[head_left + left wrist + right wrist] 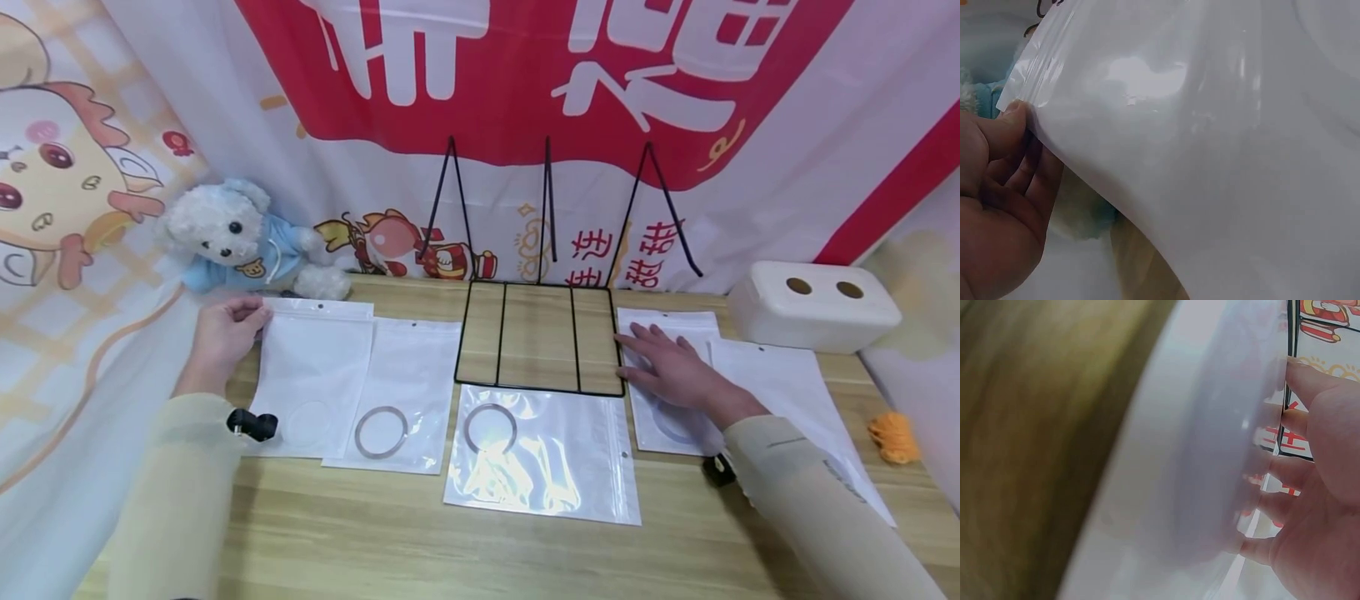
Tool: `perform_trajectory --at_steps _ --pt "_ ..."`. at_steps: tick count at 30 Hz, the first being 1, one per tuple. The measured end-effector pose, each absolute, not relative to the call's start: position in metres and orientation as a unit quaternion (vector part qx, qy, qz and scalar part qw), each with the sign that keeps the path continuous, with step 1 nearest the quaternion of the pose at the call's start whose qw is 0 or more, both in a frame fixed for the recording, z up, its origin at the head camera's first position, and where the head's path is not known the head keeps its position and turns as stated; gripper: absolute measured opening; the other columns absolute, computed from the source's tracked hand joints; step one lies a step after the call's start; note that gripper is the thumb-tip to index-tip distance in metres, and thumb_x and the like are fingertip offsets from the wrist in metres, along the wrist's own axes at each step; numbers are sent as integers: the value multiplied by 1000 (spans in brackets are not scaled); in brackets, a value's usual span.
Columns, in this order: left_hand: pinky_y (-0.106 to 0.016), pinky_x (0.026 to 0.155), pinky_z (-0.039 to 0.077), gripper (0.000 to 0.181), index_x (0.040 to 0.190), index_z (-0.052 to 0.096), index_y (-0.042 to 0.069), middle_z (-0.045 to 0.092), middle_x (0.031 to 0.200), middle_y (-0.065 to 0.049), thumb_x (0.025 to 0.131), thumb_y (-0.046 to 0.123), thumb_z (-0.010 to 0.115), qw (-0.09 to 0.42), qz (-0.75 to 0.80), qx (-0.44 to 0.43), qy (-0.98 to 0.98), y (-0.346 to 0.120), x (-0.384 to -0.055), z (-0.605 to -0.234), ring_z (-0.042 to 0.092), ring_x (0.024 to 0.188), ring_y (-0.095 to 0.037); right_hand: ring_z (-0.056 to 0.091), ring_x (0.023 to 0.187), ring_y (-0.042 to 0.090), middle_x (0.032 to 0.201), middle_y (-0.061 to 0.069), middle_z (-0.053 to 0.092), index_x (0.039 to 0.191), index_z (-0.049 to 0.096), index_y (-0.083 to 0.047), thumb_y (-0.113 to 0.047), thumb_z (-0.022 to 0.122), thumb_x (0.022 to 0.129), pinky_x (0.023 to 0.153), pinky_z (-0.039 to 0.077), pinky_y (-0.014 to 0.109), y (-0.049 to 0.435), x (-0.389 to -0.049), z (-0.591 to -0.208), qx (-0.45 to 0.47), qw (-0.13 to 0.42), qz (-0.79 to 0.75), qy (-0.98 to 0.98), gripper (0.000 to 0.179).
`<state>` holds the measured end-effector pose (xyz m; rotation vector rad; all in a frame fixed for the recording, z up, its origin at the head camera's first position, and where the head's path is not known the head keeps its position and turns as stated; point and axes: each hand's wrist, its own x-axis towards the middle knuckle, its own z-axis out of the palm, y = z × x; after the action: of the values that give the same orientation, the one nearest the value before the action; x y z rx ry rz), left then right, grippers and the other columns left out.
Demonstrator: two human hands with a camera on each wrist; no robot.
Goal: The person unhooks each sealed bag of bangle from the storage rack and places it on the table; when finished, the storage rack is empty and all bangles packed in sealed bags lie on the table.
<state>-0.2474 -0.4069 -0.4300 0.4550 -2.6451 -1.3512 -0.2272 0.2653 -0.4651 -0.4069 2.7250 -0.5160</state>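
My left hand pinches the upper left corner of a white zip bag, thumb on top in the left wrist view; a faint ring shape shows through it. Spread fingers of my right hand rest on another white zip bag at the right. Its thumb and fingertips come right up to the side of a black wire rack. Between the hands lie a zip bag with a ring and a sideways glossy bag with a ring.
Beyond the right hand lies a further white bag. A white box with two holes stands at the back right, an orange yarn-like bundle at the right edge. A plush bear sits back left, before the printed cloth.
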Motion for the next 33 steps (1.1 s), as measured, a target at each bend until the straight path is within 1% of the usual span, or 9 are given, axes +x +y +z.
perform_trajectory --at_steps 5,7,9,11,12,16,19,21,33 --pt "-5 66 50 34 130 68 -12 59 78 29 109 14 63 84 -415 132 -896 -409 -249 -441 53 73 17 4 167 50 181 20 15 170 37 -19 -54 58 109 131 -2 74 265 -227 -464 -141 168 -181 959 72" --pt "-4 67 49 33 130 69 -11 70 85 14 109 14 63 85 -397 130 -904 -409 -251 -445 52 74 17 4 167 50 181 20 15 170 37 -19 -54 58 109 131 -2 74 264 -227 -464 -140 170 -180 959 73" --pt "-3 67 47 33 130 70 -10 77 98 -7 109 15 63 84 -375 128 -914 -410 -252 -447 53 77 14 4 168 50 181 19 15 170 37 -20 -53 58 109 131 -2 74 264 -227 -463 -140 171 -179 959 72" --pt "-5 69 45 34 129 71 -10 76 116 -25 109 16 62 80 -353 125 -924 -410 -254 -449 60 85 4 4 168 50 182 19 15 170 37 -20 -53 58 109 131 -2 74 264 -227 -463 -139 171 -179 959 72" --pt "-7 71 46 34 130 71 -9 74 122 -29 109 16 62 77 -346 125 -927 -410 -255 -449 63 90 -3 4 168 50 182 19 15 170 37 -20 -54 58 109 131 -2 74 264 -227 -463 -139 171 -179 959 72" --pt "-29 88 54 34 132 69 -9 70 132 -32 110 16 59 62 -327 127 -934 -407 -260 -449 67 116 -35 4 167 50 181 20 15 170 38 -20 -53 58 109 131 -2 75 264 -227 -463 -138 171 -179 959 72" --pt "-51 98 57 36 135 66 -11 68 135 -34 111 14 56 43 -320 130 -937 -404 -261 -447 64 124 -46 4 167 50 181 20 15 170 37 -19 -53 58 109 131 -2 75 264 -227 -463 -139 171 -180 959 73" --pt "-57 101 57 38 137 65 -11 67 136 -35 111 15 56 34 -310 132 -941 -402 -262 -445 64 124 -48 4 167 50 181 20 15 170 37 -19 -53 58 109 131 -2 75 264 -228 -464 -140 171 -179 959 73" --pt "-56 100 61 39 138 66 -9 68 137 -33 108 15 60 21 -302 151 -941 -392 -261 -442 68 124 -47 4 167 51 181 20 15 169 38 -19 -54 58 109 131 -2 74 265 -228 -465 -141 170 -179 959 73"
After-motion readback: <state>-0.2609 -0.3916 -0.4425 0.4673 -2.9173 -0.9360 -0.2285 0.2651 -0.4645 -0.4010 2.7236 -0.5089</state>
